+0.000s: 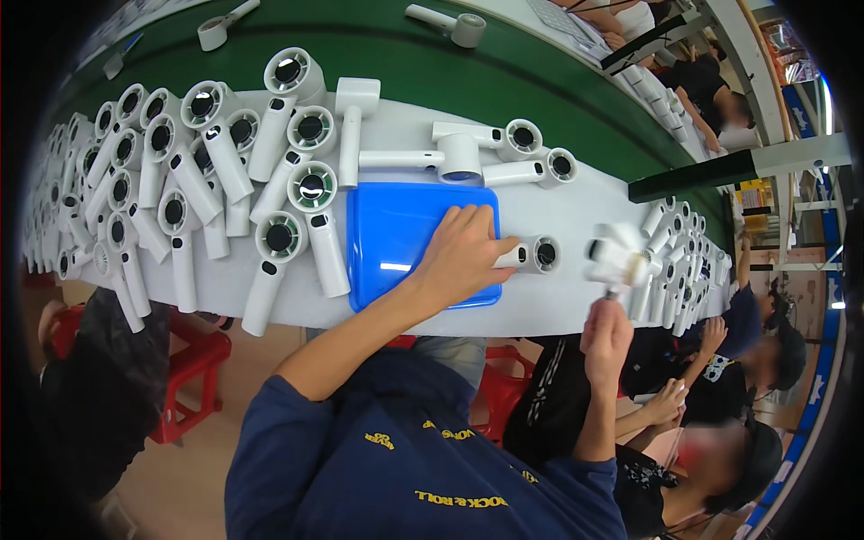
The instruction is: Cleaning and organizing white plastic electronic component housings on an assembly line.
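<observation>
My left hand (459, 247) is over a blue plastic tray (378, 243), its fingers curled round the handle of a white handheld fan. That fan's round head (545, 255) sticks out past the tray's right edge. Off to the right, my right hand (607, 333) is closed round the lower end of a white object (617, 256), seemingly another handheld fan, raised above the table edge and smeared by motion. Beyond the tray lie several more white fans (459, 157), some crossing each other.
Many white handheld fans (202, 108) crowd the table's left side, and another cluster (675, 261) stands at the right. Behind runs a green belt (387, 45) with a few fans on it. A black-and-white bar (720, 171) juts in from the right. Co-workers sit at right; red stools (193, 378) are below.
</observation>
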Demonstrator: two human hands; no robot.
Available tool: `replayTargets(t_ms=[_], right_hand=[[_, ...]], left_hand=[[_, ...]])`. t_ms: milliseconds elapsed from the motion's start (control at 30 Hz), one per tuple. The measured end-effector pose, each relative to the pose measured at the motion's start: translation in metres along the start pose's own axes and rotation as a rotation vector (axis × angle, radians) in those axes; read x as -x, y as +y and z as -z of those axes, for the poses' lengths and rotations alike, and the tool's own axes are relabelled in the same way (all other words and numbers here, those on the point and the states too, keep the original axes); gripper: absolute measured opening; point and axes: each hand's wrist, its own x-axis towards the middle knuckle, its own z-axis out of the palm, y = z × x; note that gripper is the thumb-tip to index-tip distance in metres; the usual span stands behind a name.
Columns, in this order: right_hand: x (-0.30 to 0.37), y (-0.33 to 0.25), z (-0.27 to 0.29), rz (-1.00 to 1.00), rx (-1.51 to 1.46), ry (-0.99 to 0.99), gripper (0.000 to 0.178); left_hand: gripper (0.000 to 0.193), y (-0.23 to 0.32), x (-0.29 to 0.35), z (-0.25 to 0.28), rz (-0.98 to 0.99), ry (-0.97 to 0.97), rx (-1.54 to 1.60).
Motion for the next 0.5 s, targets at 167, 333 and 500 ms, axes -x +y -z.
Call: replayTargets(t_ms=[167, 333, 500], right_hand=[[-0.007, 0.031, -0.029, 0.217, 0.41, -0.025, 0.046], [-0.005, -0.011, -0.001, -0.299, -0.573, -0.1, 0.038], [0.017, -0.021, -0.024, -0.212, -0.789, 0.111, 0.031]], left_hand=[[0.038, 0.002, -0.001, 0.001, -0.012, -0.024, -0.001], [0.039, 0.01, 0.0, 0.01, -0.096, -0.099, -0.165], [0.038, 0.034, 0.02, 0.054, -0.017, -0.129, 0.018]])
